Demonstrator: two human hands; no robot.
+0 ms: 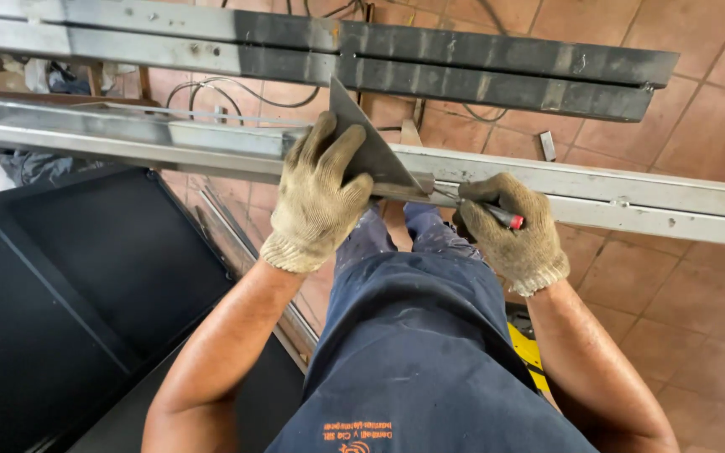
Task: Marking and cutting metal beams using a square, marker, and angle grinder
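Looking down from head height: both forearms reach forward over the person's dark blue apron (417, 352), bare from elbow to wrist, both hands in worn tan knit gloves.

Biggest item in play: long grey steel bar (631, 201), running left to right across the view, slightly downhill to the right, raised above the floor. Surface dull silver, scuffed, a few small holes and marks near the right end. Support not visible.

Behind it, two more dark steel bars (497, 63), stacked parallel, darker and patchy. Black metal panel (86, 277) lower left, below the bar. Reddish floor tiles (706, 126) underneath, loose cables (237, 92) on them.

Left hand (319, 201): palm down, fingers spread and flat, pressing a grey triangular metal square (371, 147) against the near bar. Not curled around it, just clamping it flat. Square stands with its point up, base along the bar's near edge, plain dark grey, no markings I can make out.

Right hand (513, 231): fingers curled shut round a thin marking tool (484, 208), red at the back end, slim metal tip forward. Tip sits at the base of the square, right where it meets the bar. Hand rests just below the bar's near edge.

Hands close together, square between them.
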